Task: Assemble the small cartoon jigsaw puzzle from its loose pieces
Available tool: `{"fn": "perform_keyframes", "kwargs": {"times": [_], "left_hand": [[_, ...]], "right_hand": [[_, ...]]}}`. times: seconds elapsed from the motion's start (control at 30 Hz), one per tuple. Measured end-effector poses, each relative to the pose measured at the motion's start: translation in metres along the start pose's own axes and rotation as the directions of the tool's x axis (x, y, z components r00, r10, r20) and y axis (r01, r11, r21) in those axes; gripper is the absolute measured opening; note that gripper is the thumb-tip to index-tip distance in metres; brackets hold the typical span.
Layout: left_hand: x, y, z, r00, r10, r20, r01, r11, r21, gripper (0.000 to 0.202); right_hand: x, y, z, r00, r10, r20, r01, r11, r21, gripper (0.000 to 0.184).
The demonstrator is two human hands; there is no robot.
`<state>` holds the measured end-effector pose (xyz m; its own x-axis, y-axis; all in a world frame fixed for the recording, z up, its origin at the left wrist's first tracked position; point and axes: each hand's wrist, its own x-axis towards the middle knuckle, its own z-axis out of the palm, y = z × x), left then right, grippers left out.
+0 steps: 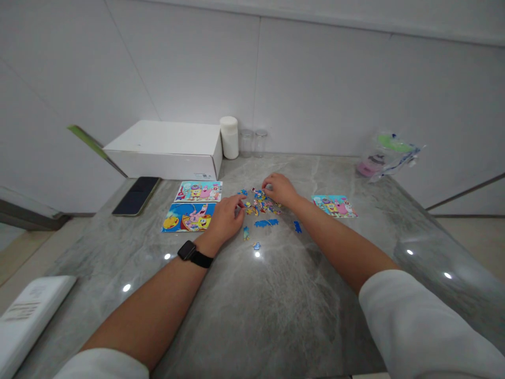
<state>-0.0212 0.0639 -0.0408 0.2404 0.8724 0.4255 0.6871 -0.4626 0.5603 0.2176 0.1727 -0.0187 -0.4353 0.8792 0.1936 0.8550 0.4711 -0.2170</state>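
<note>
A loose heap of small colourful jigsaw puzzle pieces (260,204) lies on the grey marbled table. At its left edge is my left hand (228,217), with index finger reaching to the pieces and thumb apart from it; nothing shows in its grip. My right hand (281,189) is over the heap's right back side, fingers bent and drawn together at the pieces. Whatever is between those fingertips is too small to make out. In front of the heap lie a joined blue strip of pieces (266,223), a blue piece (297,227), a greenish piece (246,233) and a small blue-and-white piece (256,246).
Two cartoon picture cards (198,191) (185,217) lie left of the heap, another picture card (334,206) right. Behind stand a white box (161,150), a white bottle (229,138), glass jars (253,143) and a bagged cup (381,158). A phone (136,196) lies left.
</note>
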Motion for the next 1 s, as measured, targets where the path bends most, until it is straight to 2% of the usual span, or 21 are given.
{"fn": "perform_keyframes", "kwargs": {"times": [0.07,0.1,0.27,0.33,0.53,0.8,1.0], "left_hand": [[0.0,0.001,0.0,1.0,-0.001,0.003,0.001,1.0,0.001,0.041],[0.0,0.0,0.0,1.0,0.0,0.003,0.0,1.0,0.002,0.041],[0.001,-0.003,0.0,1.0,-0.003,-0.018,0.003,1.0,-0.005,0.04],[0.001,-0.003,0.0,1.0,-0.009,-0.017,0.009,1.0,-0.01,0.04],[0.001,-0.004,0.001,1.0,-0.014,-0.003,0.014,1.0,-0.014,0.041],[0.002,-0.006,0.001,1.0,-0.006,-0.011,0.006,0.999,-0.033,0.042],[0.0,-0.006,0.001,1.0,-0.021,-0.01,0.02,0.999,-0.047,0.044]], "right_hand": [[-0.001,-0.005,0.003,0.997,-0.075,0.037,0.074,0.997,0.021,0.017],[-0.001,-0.007,0.004,0.996,-0.073,0.05,0.072,0.997,0.015,0.017],[-0.005,-0.009,0.008,0.996,0.086,0.012,-0.085,0.995,-0.058,0.017],[-0.005,-0.008,0.007,0.994,0.104,-0.017,-0.105,0.993,-0.06,0.019],[-0.009,-0.01,0.004,0.998,-0.044,0.04,0.044,0.999,0.004,0.021],[-0.005,-0.018,0.007,1.0,0.023,0.007,-0.022,0.997,-0.072,0.023],[0.013,-0.026,0.007,0.988,0.123,0.098,-0.108,0.983,-0.145,0.019]]}}
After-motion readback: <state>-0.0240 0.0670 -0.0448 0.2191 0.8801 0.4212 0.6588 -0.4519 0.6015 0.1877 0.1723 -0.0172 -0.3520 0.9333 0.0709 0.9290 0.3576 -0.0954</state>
